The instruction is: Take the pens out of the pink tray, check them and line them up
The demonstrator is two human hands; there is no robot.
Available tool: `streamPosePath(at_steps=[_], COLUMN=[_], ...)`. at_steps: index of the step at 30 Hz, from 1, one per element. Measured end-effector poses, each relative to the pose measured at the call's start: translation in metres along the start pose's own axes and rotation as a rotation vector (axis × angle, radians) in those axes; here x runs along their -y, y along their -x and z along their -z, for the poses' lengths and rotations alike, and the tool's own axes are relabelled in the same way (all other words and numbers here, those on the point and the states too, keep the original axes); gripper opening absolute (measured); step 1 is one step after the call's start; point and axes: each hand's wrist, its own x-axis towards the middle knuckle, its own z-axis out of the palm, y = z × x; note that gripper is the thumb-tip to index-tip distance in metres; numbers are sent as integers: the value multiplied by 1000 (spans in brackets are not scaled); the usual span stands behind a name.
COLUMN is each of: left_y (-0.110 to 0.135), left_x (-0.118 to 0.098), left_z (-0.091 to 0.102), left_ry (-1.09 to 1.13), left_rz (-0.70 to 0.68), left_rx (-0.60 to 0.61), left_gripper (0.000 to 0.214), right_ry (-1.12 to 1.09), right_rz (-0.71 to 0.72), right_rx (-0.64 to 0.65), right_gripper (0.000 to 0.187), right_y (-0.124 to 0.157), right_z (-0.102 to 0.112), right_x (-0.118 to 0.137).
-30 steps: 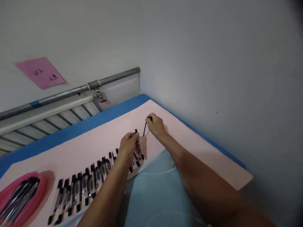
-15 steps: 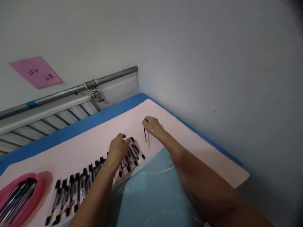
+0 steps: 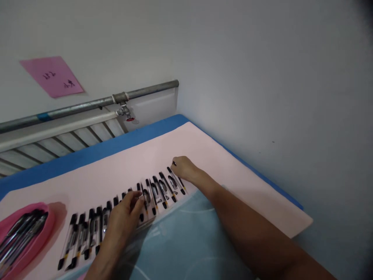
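My right hand [image 3: 184, 168] is closed in a pinch on a thin, dark pen refill [image 3: 180, 181] with a yellowish lower end, held slanting at the right end of a row of pen parts. Beside it lies a clear pen barrel [image 3: 176, 181] with black ends. Over the middle of the row hovers my left hand [image 3: 124, 212], fingers loosely curled and thumb apart, with nothing visible in it. Black-capped clear pens [image 3: 79, 243] and small clip-like pieces lie side by side along the row; my left hand and forearm hide some of them.
A pink basket [image 3: 50, 229] full of pens stands at the left. Pale pink sheeting [image 3: 140, 163] covers the blue-edged table [image 3: 116, 142]. Behind are a radiator [image 3: 75, 136], a metal pipe [image 3: 90, 104] and a pink note [image 3: 54, 76]. A wall [image 3: 262, 97] rises at right.
My right hand has lowered the refill toward the row's right end. My left hand has moved left and down along the row. The view has shifted slightly.
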Motion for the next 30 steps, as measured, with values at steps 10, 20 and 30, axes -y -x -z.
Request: streamPosePath(at_steps=[10, 20, 30], left_y=[-5, -4, -2], left_x=[25, 28, 28], left_z=[-4, -5, 1], left_ry=[157, 159, 183], left_rz=[26, -1, 2], left_rx=[59, 56, -8], left_gripper=[37, 36, 34], right_ry=[-123, -155, -35], right_rz=[-20, -52, 58], right_rx=[92, 312, 34], right_gripper=[23, 16, 26], right_y=[3, 42, 29], right_z=[-9, 27, 12], right_x=[-3, 7, 0])
